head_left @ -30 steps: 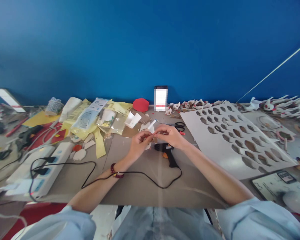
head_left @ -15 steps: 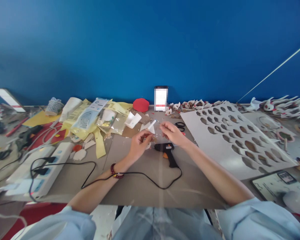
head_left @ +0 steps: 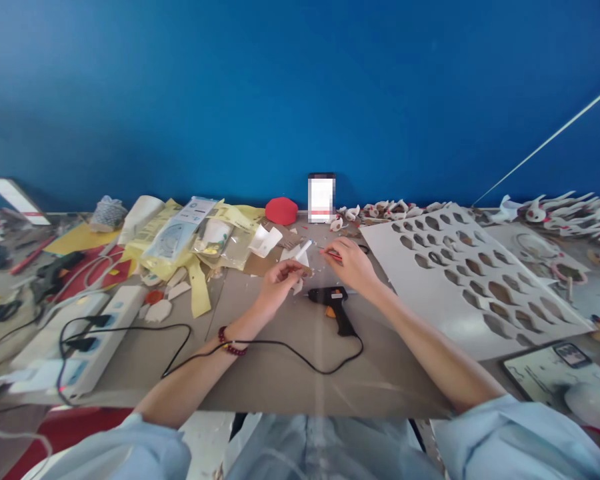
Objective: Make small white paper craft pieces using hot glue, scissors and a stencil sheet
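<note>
My left hand [head_left: 280,279] is closed in a pinch on a small brownish piece [head_left: 308,271], too small to make out fully. Across from it, my right hand [head_left: 351,265] grips a thin red pen-like tool [head_left: 333,255] whose tip points left. A gap separates the tool from the piece. Below both hands a black glue gun [head_left: 336,303] with an orange trigger lies on its side, its cord running left under my left forearm. A white marker-like stick [head_left: 305,249] lies beyond my left fingers. Black scissors [head_left: 364,249] are mostly hidden behind my right hand.
To the right lies a white sheet [head_left: 395,267] with many cut-out holes. White and red bird-like pieces [head_left: 545,210] line the wall. On the left are a power strip [head_left: 110,333], yellow packaging [head_left: 200,287] and a red octagon [head_left: 281,211]. A phone [head_left: 322,199] leans upright at the back.
My right hand now holds the thin red tool and has turned over it, covering more of the scissors. My left hand has rotated slightly, bringing its small piece more into view.
</note>
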A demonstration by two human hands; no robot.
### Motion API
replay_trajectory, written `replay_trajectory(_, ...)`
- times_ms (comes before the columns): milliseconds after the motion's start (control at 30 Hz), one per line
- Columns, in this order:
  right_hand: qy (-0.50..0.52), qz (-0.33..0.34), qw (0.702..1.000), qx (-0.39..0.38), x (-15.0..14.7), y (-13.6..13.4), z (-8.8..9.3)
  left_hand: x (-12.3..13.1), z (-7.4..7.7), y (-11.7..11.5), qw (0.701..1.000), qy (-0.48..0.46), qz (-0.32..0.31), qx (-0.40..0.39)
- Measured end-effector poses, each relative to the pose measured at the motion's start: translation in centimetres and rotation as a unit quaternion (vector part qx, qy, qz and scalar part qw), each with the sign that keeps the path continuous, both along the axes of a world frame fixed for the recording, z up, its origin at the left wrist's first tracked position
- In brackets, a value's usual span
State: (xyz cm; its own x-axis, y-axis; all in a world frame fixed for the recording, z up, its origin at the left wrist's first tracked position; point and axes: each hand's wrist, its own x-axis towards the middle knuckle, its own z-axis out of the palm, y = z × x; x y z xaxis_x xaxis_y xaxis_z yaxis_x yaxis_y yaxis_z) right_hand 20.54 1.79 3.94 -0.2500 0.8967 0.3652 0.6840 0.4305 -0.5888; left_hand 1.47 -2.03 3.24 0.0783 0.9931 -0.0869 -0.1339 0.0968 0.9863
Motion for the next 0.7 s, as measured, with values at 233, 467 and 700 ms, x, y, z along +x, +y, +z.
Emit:
replay_trajectory(233, 0.106, 0.069, 0.989, -0.073, -0.7, -0.4, 0.3, -0.2, -0.2, 0.2, 0.998, 0.007, -0.003, 0.055)
replay_trajectory(467, 0.127, 0.107, 0.973, -0.159, -1.0, -1.0, 1.0, -0.3, -0.3, 0.2, 0.991, 0.063, 0.006, 0.117)
replay_trajectory(700, 0.145, 0.113, 0.964, -0.190, -1.0, -1.0, 0.7, -0.4, 0.0, 0.0, 0.984, 0.119, 0.014, 0.133)
